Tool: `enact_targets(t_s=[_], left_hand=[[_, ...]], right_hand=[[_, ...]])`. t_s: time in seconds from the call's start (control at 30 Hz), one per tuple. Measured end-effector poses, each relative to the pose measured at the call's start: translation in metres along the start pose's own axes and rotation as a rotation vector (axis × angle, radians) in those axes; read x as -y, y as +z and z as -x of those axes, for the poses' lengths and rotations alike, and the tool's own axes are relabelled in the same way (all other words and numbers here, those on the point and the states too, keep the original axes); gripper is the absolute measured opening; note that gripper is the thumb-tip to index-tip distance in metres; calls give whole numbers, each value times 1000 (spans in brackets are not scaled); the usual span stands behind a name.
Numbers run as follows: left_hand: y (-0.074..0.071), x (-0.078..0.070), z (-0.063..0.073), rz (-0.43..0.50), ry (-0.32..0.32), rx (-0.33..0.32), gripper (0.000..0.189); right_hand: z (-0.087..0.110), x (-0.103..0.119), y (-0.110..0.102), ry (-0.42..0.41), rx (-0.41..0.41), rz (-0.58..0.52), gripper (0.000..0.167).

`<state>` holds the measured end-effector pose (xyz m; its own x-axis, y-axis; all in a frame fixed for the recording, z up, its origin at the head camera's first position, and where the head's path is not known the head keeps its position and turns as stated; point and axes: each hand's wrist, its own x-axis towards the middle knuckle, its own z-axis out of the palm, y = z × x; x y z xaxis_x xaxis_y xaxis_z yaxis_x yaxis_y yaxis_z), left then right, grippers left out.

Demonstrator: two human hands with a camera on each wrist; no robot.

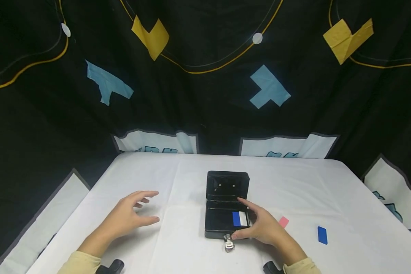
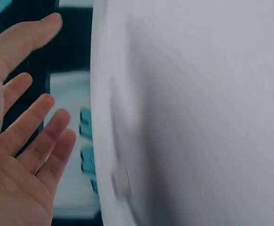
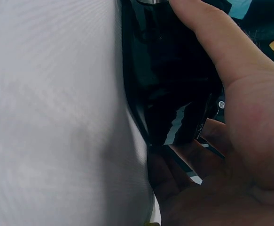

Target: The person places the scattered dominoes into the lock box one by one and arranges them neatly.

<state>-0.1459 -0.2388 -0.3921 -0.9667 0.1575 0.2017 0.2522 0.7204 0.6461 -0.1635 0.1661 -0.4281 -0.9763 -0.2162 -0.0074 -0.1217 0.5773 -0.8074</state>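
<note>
A small black metal box point(image 1: 217, 219) stands on the white table with its lid point(image 1: 227, 186) raised toward the back. Inside, at the right, lie a blue piece point(image 1: 236, 219) and a white piece point(image 1: 243, 218) side by side. A silver metal piece point(image 1: 229, 244), perhaps a lock or keys, is at the box's front edge. My right hand point(image 1: 268, 228) grips the box's right side, thumb at the front corner and index finger near the hinge; its other fingers show beside the box in the right wrist view. My left hand point(image 1: 125, 217) hovers left of the box, fingers spread, holding nothing.
To the right of the box lie a pink piece point(image 1: 284, 221) and a blue piece point(image 1: 322, 235). White cloth covers the table point(image 1: 185, 179). A black curtain point(image 1: 198, 106) with tape marks hangs behind it.
</note>
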Motion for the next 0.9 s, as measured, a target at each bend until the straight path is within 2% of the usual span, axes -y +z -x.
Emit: enact_targets(t_s=[0.17,0.3,0.43,0.53,0.6,0.77,0.9], left_hand=[[-17,26,15,-74,-40,-40,74],[-25,40,21,-134,-97,-28,78],[-28,49,24,-153,-177,-9,77],[-28,52,25,-156,-221,-1,73],[-28,53,25,-161,-230,1,69],[-27,49,24,-156,-201,-27,61],[-26,40,18,-148,-167,-59,57]], right_hand=[[0,-1,0,-18,1,19,115],[1,-1,-1,-19,-1,21,115],[1,0,-2,-26,11,-5,114],[1,1,-3,-26,19,-25,114],[2,1,-3,-23,19,-27,114],[3,1,-3,-14,16,-19,115],[2,1,-4,-12,12,-11,115]])
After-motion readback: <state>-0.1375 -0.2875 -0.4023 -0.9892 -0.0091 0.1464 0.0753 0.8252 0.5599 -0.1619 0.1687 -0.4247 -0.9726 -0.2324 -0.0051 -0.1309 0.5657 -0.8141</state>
